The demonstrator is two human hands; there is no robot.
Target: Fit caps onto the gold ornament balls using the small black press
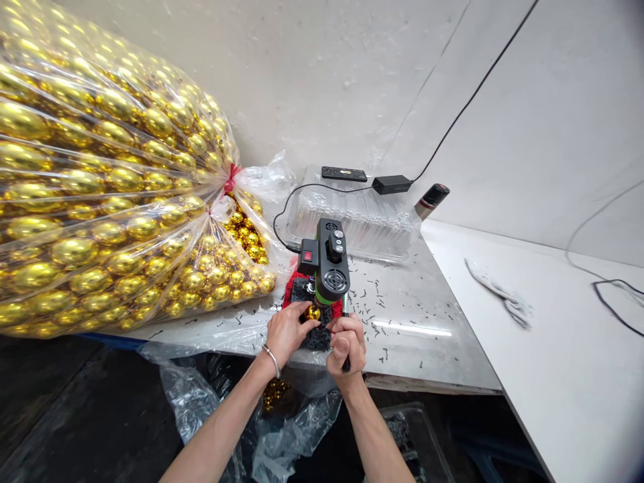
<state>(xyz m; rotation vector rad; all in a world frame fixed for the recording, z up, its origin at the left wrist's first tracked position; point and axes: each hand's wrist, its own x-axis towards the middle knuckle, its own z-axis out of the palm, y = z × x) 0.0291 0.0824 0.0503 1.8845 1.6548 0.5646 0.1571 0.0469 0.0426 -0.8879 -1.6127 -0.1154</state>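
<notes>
Gold ball pinched beneath a black machine

The left hand has its grip clamped on the ball, above a dark base; the right hand has its grip wrapped around a lever. The machine partly hides the base. Behind it, a remote and a power adapter lie at clear plastic packaging. Leftward, a bulging bag of gold balls crowds the scrap-strewn desk.

A dark-topped cylinder sits beside clear plastic packaging near the wall.
</notes>
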